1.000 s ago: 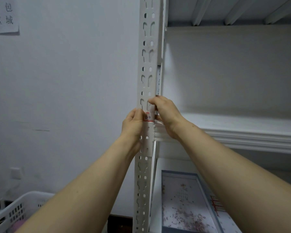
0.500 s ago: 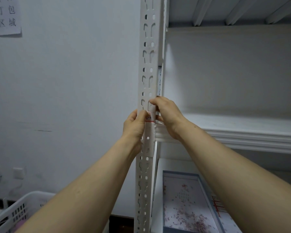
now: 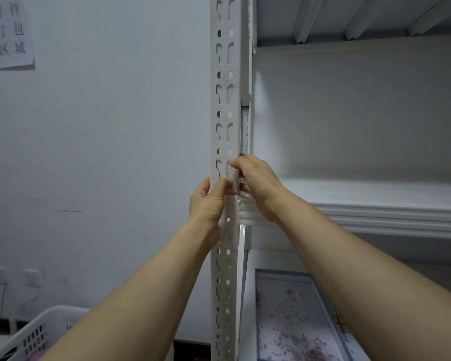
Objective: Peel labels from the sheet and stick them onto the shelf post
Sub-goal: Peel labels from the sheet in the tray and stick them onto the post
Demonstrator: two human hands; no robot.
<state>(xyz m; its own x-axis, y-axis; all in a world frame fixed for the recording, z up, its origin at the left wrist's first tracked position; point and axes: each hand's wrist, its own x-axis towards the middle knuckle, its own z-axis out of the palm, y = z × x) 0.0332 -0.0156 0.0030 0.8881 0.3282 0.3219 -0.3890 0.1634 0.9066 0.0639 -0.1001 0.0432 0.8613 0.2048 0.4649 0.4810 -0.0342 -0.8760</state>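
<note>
Paper sign [image 3: 13, 35] on wall [image 3: 115, 152], upper left, reads 寄件 / 打包 / 区域, top line faint; label [image 3: 233, 192] on shelf post [image 3: 225, 100] red-edged, writing hidden by fingers.

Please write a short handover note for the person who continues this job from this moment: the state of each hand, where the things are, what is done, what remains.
Left hand: on the left side of the shelf post, thumb pressing the label on the post's front.
Right hand: at the post's right edge, fingertips on the post just above the label.
Label: white with a red line, mostly covered by the fingers, level with the shelf.
Done: this label is on the post.
Left: finish pressing it flat, then peel the next. The label sheet is not in view.
</note>
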